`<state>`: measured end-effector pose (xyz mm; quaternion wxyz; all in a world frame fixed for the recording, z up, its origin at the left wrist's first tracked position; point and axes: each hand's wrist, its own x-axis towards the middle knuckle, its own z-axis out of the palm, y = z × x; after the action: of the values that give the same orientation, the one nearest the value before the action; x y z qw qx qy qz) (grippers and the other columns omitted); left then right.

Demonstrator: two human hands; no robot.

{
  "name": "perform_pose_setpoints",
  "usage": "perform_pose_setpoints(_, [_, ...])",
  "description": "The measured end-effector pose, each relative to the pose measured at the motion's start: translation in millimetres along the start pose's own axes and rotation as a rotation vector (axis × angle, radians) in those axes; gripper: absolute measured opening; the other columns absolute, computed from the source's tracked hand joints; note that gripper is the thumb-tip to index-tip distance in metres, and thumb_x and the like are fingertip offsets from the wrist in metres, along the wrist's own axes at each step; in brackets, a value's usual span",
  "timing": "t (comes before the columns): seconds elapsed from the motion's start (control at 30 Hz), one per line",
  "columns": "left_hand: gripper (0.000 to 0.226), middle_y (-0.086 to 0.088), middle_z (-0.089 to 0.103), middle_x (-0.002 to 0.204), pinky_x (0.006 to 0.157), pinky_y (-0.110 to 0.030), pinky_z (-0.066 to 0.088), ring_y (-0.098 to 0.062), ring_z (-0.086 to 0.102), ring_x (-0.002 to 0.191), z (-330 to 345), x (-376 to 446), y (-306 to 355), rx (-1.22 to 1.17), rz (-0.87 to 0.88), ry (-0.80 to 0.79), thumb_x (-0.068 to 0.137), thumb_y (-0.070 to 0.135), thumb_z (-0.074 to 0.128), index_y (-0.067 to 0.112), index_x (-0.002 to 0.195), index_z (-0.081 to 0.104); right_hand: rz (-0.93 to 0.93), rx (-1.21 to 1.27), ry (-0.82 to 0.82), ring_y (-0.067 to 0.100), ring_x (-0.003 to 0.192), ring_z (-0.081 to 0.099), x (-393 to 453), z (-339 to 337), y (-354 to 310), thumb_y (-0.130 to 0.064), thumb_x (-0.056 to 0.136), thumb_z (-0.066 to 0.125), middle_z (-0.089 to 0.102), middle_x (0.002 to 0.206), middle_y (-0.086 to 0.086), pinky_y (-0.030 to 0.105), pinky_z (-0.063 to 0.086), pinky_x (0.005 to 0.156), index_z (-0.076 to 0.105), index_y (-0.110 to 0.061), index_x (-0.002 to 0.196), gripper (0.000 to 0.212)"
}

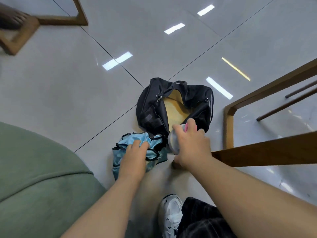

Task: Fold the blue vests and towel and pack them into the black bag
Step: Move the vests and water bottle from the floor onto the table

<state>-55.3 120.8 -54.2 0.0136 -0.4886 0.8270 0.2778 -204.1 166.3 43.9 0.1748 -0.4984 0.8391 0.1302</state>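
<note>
Both hands busy: left hand (135, 158) pressing blue vests (154, 151), right hand (193, 145) gripping a bottle (173, 141) — unfolded vests risk bunching in the black bag (151, 107).

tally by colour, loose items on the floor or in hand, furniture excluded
Black: 1, the black bag, unzipped, tan lining showing.
Blue: 1 heap of blue vests under the left hand; separate pieces cannot be told apart.
Clear with pink: 1, a bottle in the right hand.
Total: 3
</note>
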Motion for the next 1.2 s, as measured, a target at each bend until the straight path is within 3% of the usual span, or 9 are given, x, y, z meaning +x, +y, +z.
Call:
perform_pose_setpoints(0.17, [0.036,-0.006,0.052,0.117,0.078,-0.038,0.043,-0.029,0.049,0.105,-58.2,-27.9,25.6,-0.184,-0.037,0.165,0.08,-0.004,0.05,0.015,0.109,0.059,-0.056,0.081,0.037,0.033,0.105,0.039,-43.2,-36.5,-8.3,-0.029,0.071,0.078,0.019,0.129,0.007,0.041,0.048,0.084,0.023,-0.035,0.134,0.083])
perform_pose_setpoints(0.47, [0.027,-0.005,0.053,0.107,0.074,-0.034,0.042,-0.028,0.053,0.094,-159.3,-94.7,82.9,-0.25,-0.006,0.435,0.08,0.003,0.054,0.013,0.103,0.061,-0.138,0.197,0.239,0.037,0.113,0.037,-125.1,-117.2,-14.8,-0.031,0.071,0.078,0.014,0.137,0.008,0.046,0.046,0.089,0.025,-0.033,0.136,0.084])
perform_pose_setpoints(0.7, [0.023,-0.006,0.054,0.102,0.069,-0.034,0.042,-0.029,0.052,0.087,-224.4,-146.2,137.3,-0.27,0.059,0.594,0.078,0.002,0.056,0.012,0.098,0.061,-0.172,0.346,0.383,0.035,0.106,0.037,-185.9,-168.5,-10.3,-0.028,0.071,0.076,0.018,0.128,0.007,0.04,0.049,0.078,0.026,-0.031,0.134,0.08])
perform_pose_setpoints(0.87, [0.025,-0.005,0.054,0.098,0.069,-0.03,0.035,-0.025,0.05,0.085,-265.7,-184.9,179.7,-0.279,0.139,0.7,0.077,0.0,0.056,0.01,0.099,0.061,-0.225,0.4,0.521,0.032,0.104,0.037,-229.7,-207.5,12.9,-0.03,0.071,0.075,0.018,0.129,0.005,0.038,0.046,0.085,0.026,-0.032,0.138,0.084])
perform_pose_setpoints(1.1, [0.027,-0.007,0.057,0.102,0.072,-0.03,0.037,-0.024,0.052,0.091,-310.8,-225.0,266.9,-0.276,0.333,0.832,0.077,-0.003,0.057,0.009,0.1,0.062,-0.243,0.486,0.735,0.025,0.097,0.035,-285.4,-269.1,76.5,-0.029,0.067,0.075,0.019,0.125,0.001,0.031,0.042,0.08,0.029,-0.035,0.139,0.086])
perform_pose_setpoints(1.2, [0.028,-0.008,0.058,0.103,0.078,-0.036,0.044,-0.027,0.053,0.094,-324.0,-236.1,305.7,-0.283,0.423,0.84,0.077,-0.003,0.057,0.009,0.102,0.062,-0.244,0.509,0.798,0.021,0.098,0.03,-306.7,-289.8,108.3,-0.028,0.068,0.075,0.016,0.123,-0.002,0.026,0.036,0.082,0.028,-0.034,0.141,0.086])
